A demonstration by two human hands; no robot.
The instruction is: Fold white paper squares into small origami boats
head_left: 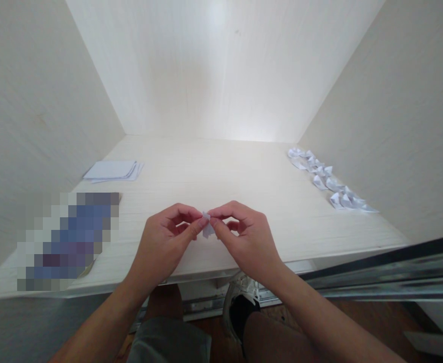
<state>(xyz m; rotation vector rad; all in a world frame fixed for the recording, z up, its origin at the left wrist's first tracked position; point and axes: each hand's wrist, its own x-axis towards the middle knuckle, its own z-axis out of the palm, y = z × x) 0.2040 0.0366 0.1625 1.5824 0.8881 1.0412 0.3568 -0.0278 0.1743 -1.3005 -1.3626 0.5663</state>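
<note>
A small folded piece of white paper (207,231) is pinched between both hands just above the front part of the white shelf (221,186). My left hand (170,234) grips its left side between thumb and fingertips. From the right, my right hand (244,234) pinches it the same way, and the fingertips of both hands nearly meet. Fingers cover most of the paper, so its full shape is hidden.
Several small folded paper shapes (322,176) lie in a row along the right wall. A stack of white paper sheets (111,170) sits at the left, behind a blurred-out flat item (73,239). A metal-edged rail (388,272) crosses the lower right.
</note>
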